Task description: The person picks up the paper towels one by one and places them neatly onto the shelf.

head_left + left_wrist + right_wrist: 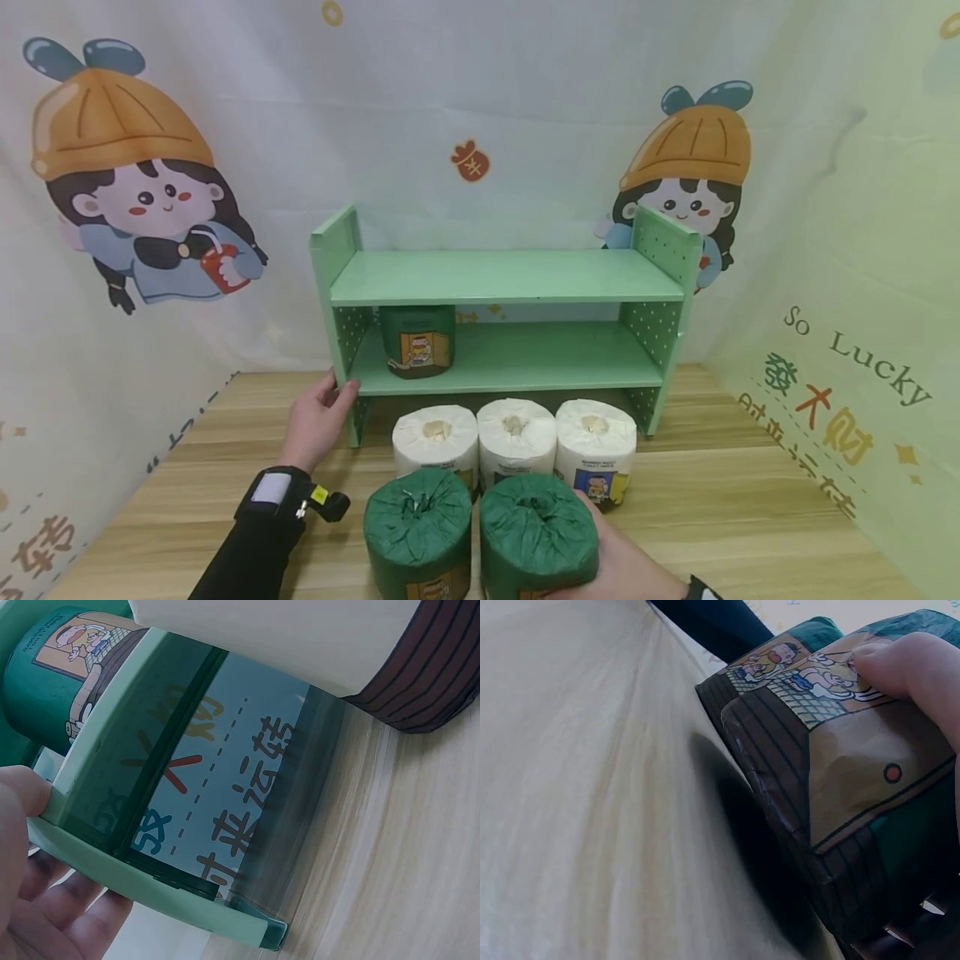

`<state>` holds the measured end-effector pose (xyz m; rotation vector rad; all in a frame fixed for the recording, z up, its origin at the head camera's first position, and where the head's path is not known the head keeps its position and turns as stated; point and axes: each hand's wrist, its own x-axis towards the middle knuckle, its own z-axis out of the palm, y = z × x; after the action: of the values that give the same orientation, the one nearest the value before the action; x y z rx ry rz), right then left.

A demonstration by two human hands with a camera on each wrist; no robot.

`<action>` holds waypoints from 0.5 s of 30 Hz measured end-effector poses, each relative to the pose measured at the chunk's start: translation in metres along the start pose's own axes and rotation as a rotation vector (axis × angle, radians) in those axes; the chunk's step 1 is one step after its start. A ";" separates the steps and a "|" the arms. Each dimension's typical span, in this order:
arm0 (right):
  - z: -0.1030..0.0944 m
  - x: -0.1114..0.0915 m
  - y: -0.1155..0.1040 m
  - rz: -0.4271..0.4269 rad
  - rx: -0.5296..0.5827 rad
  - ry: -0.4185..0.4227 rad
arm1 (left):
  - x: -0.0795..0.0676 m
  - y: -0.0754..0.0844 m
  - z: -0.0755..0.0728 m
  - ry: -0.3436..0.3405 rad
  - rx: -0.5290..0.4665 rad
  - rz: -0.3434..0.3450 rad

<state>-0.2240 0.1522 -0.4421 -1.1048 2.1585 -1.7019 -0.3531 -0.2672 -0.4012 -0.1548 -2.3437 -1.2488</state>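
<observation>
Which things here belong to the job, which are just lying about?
Job:
green roll in right hand
rack, gripped by left hand
shelved roll
front left roll
white rolls, probably

Just there:
backdrop
table
wristbands

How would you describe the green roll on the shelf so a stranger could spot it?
Find the pale-green shelf unit with perforated sides. On its lower board, at the left end, stands a dark-green paper-wrapped cylindrical roll. Two more dark-green rolls and three white paper-wrapped rolls are nearer the camera; it alone is shelved.
</observation>
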 end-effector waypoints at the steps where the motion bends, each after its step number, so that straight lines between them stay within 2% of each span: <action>1: -0.001 0.000 0.000 -0.011 -0.010 0.006 | 0.000 0.000 0.000 -0.001 -0.003 -0.002; 11: -0.005 0.002 -0.003 -0.148 -0.092 -0.010 | -0.001 0.000 0.000 -0.002 -0.006 -0.005; 15: -0.006 0.003 -0.004 -0.140 -0.035 -0.028 | -0.001 0.001 -0.001 0.001 0.001 -0.006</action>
<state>-0.2276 0.1545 -0.4354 -1.3096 2.1482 -1.6992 -0.3516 -0.2669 -0.4002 -0.1473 -2.3454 -1.2506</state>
